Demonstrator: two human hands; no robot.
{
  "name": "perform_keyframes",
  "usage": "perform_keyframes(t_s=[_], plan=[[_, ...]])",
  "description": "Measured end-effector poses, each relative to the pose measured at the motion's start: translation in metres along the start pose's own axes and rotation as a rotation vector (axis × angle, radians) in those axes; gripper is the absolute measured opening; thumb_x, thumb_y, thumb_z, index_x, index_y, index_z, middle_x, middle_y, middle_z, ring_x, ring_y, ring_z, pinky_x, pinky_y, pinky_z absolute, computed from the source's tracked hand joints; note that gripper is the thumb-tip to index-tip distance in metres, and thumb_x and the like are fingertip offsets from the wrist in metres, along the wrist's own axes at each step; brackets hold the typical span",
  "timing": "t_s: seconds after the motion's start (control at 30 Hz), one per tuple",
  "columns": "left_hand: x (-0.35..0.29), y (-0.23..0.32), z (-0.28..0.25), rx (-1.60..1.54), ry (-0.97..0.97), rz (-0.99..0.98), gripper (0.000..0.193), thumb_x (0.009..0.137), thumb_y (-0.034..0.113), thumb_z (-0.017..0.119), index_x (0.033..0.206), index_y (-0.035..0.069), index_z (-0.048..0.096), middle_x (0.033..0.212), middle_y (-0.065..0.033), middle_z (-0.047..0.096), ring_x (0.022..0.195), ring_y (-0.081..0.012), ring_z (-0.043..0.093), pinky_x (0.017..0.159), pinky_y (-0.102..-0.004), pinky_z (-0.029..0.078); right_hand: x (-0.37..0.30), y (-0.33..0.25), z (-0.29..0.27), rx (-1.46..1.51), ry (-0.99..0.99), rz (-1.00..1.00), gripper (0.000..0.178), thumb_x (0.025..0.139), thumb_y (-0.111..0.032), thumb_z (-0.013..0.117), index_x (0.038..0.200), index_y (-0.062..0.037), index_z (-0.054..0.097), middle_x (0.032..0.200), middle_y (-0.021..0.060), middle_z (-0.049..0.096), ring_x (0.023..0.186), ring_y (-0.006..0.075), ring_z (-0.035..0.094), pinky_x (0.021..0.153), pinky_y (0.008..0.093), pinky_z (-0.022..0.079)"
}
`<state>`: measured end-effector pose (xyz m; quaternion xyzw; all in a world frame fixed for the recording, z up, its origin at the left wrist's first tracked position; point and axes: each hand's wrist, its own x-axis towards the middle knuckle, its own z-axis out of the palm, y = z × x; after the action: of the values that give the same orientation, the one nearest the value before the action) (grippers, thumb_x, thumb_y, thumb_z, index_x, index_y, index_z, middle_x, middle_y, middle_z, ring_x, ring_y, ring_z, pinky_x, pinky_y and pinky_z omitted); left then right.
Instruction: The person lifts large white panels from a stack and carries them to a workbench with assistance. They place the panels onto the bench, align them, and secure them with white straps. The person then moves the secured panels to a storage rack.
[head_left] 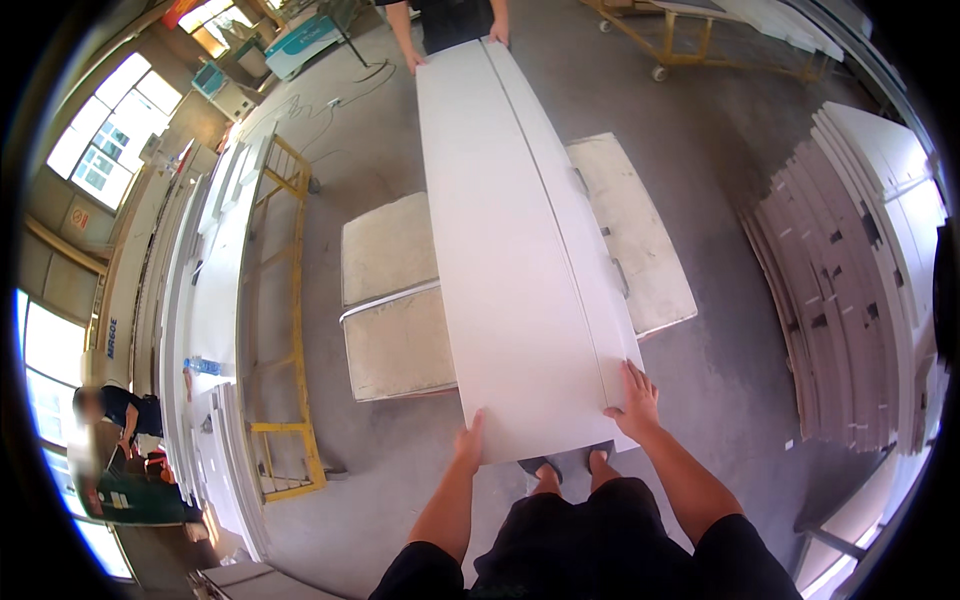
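Note:
A long white panel [510,250] stretches away from me, with a dark lengthwise line setting off a narrow strip [575,215] along its right side. Whether that line is a groove or a gap between two boards, I cannot tell. At the near left corner my left hand [468,445] is closed on the panel's edge, thumb on top, its other fingers hidden. My right hand [637,402] rests on the near end of the narrow strip, fingers stretched and thumb apart, by the dark line. Across from me a co-worker's two hands [414,60] hold the far end.
Pale padded blocks [395,290] lie under the panel, jutting out on both sides. A yellow metal rack [298,330] with white boards stands left. Stacked panels [830,290] rise at the right. A wheeled yellow cart [690,45] is at the back; another person [125,415] is far left.

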<state>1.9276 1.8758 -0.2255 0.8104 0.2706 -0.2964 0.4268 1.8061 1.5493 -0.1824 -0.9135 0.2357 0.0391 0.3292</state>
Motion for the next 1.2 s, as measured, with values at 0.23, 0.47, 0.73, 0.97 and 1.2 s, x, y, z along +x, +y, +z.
perform_keyframes(t_s=[0.23,0.47,0.73,0.97,1.2], plan=[[0.027,-0.04,0.006,0.031,0.109,0.068,0.096,0.079,0.072,0.056,0.127,-0.01,0.049,0.121,-0.0253,0.059,0.111,-0.0336,0.059,0.094,-0.0412,0.046,0.001,0.003,0.017,0.011,0.014,0.001,0.106,0.059,-0.01,0.083,0.147,-0.0105,0.025,0.151,0.011,0.032,0.137,0.0326,0.031,0.109,0.0507,0.022],[0.017,-0.029,0.003,-0.026,-0.073,0.091,0.096,0.077,0.077,0.052,0.12,-0.008,0.054,0.12,-0.0247,0.059,0.112,-0.035,0.059,0.092,-0.0418,0.046,0.005,0.039,0.038,-0.091,0.075,-0.082,0.109,0.057,-0.003,0.082,0.148,-0.0122,0.023,0.151,0.0116,0.032,0.136,0.0339,0.031,0.108,0.0519,0.024],[-0.003,-0.01,-0.012,0.007,-0.114,0.133,0.096,0.076,0.08,0.049,0.118,-0.007,0.055,0.116,-0.0257,0.061,0.11,-0.0363,0.059,0.091,-0.0419,0.046,0.014,0.048,0.036,-0.071,0.068,-0.13,0.104,0.059,-0.003,0.08,0.147,-0.0104,0.026,0.146,0.0142,0.037,0.134,0.0356,0.034,0.108,0.0512,0.027],[0.006,-0.017,-0.006,0.007,-0.089,0.123,0.095,0.075,0.08,0.05,0.117,-0.005,0.056,0.116,-0.0248,0.061,0.109,-0.0363,0.06,0.09,-0.0422,0.047,0.017,0.057,0.039,-0.08,0.085,-0.174,0.101,0.061,-0.008,0.081,0.147,-0.015,0.029,0.145,0.0149,0.039,0.132,0.0374,0.036,0.107,0.0498,0.031],[0.004,-0.014,-0.006,0.015,-0.06,0.099,0.094,0.075,0.08,0.049,0.118,-0.004,0.057,0.116,-0.0245,0.062,0.109,-0.0364,0.06,0.09,-0.0422,0.048,0.01,0.038,0.032,-0.108,0.083,-0.126,0.1,0.061,-0.008,0.081,0.146,-0.0128,0.029,0.145,0.0144,0.039,0.132,0.0372,0.036,0.107,0.0499,0.031]])
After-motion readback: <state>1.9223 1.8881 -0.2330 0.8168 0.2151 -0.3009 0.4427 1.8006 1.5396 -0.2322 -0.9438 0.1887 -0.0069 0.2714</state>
